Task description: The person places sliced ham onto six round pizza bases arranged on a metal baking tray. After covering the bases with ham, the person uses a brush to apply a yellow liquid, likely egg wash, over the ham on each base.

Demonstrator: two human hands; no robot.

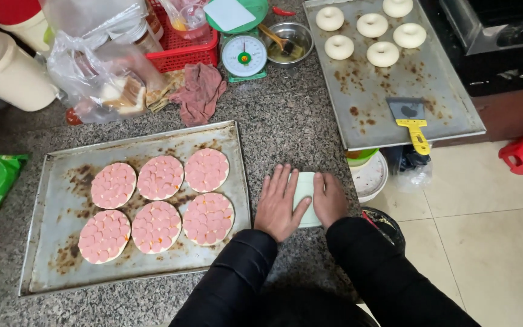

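My left hand (279, 203) lies flat with fingers spread on the granite counter (286, 127), its thumb over a pale flattened piece of dough (305, 191). My right hand (330, 198) presses palm-down on the dough's right side. The dough sits near the counter's front right edge. To the left, a metal baking tray (62, 242) carries several round dough bases covered in pink sausage slices (160, 177).
A second tray (388, 97) at the back right holds several white dough rings and a yellow-handled scraper (411, 124). A green kitchen scale (244, 56), metal bowl (289, 42), red basket (186, 51), pink cloth (200, 91) and plastic bags stand behind. Tiled floor lies right.
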